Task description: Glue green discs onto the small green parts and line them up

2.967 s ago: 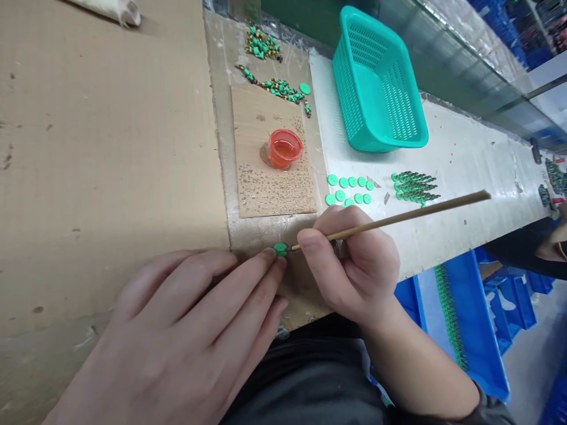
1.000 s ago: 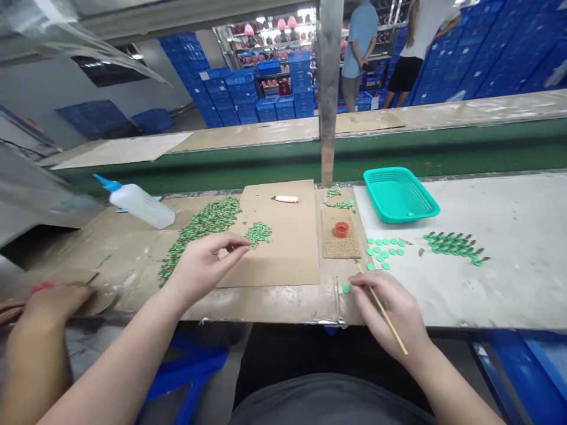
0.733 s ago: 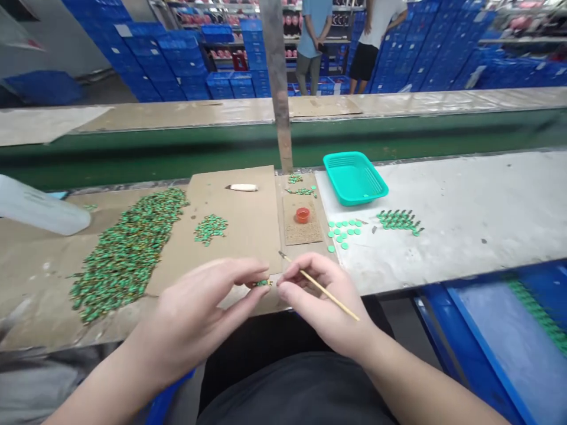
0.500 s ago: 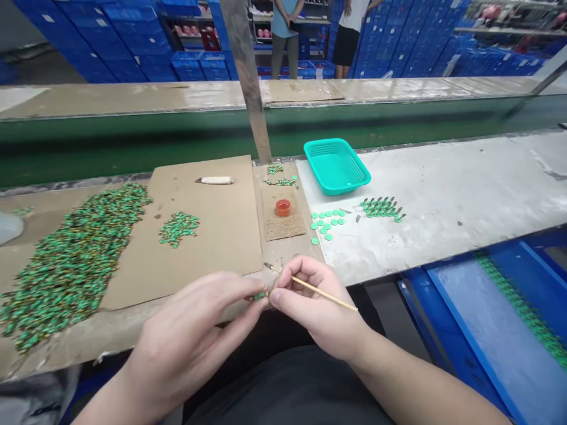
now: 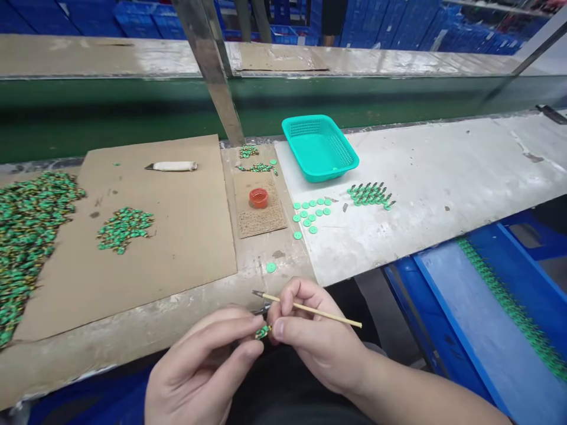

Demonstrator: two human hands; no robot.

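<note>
Hands [image 5: 199, 360] pinch a green piece [image 5: 262, 333], the right hand [image 5: 316, 342] also a brush [image 5: 321, 313]; a basket [image 5: 316, 150] stands near the bench's [image 5: 425, 177] far edge.

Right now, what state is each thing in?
Left hand: pinching small green piece
Right hand: gripping brush
Small green piece: held between both hands
Brush: held
Red cup: upright, open
Turquoise basket: upright, open
Green discs: flat, unstacked
Stalked pieces: standing in rows
White-handled tool: lying flat
Piece heaps: loose
</note>
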